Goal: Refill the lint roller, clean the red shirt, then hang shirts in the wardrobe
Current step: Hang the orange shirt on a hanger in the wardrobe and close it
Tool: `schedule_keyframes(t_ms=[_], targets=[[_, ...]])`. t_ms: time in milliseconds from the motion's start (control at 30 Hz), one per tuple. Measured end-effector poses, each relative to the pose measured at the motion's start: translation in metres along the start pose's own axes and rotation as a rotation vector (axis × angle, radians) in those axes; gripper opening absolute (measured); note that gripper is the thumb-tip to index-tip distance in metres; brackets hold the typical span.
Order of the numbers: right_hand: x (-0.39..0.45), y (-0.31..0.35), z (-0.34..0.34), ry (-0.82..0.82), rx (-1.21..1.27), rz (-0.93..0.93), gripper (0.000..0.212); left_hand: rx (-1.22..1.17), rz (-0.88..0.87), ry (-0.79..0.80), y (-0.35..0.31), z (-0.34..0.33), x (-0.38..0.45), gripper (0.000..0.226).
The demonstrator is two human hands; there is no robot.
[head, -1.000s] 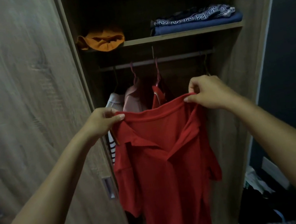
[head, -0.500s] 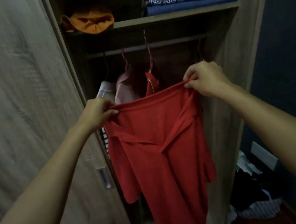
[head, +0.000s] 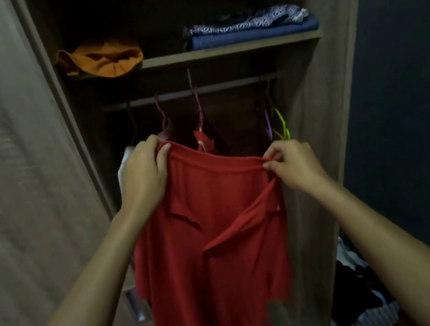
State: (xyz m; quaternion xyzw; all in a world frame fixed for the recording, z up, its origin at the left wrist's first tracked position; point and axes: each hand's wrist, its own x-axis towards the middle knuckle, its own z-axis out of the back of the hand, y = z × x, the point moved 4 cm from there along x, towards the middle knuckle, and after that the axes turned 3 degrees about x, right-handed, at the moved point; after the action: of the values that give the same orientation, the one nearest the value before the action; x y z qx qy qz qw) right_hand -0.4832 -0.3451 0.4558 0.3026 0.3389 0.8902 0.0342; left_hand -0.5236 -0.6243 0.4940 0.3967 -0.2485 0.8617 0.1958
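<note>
The shirt (head: 209, 247) is judged light, soft and limp: it sags below wherever it is held, so it is best taken at the upper hem or shoulders, with both grips spread apart. It is held up before the wardrobe (head: 321, 174), under the rail (head: 224, 86). The left hand (head: 143, 173) is curled over the left corner; the right hand (head: 293, 165) pinches the edge between thumb and fingers. Compared with half a second ago, the left grip is raised and the right lowered, so the edge is tilted.
</note>
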Motion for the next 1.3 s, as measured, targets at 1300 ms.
schedule_keyframes(t_ms=[1300], targets=[[0.302,-0.077,-0.108,-0.021,0.990,-0.310,0.019,0.180,-0.020,-0.068,-0.003,-0.100,0.110,0.027]])
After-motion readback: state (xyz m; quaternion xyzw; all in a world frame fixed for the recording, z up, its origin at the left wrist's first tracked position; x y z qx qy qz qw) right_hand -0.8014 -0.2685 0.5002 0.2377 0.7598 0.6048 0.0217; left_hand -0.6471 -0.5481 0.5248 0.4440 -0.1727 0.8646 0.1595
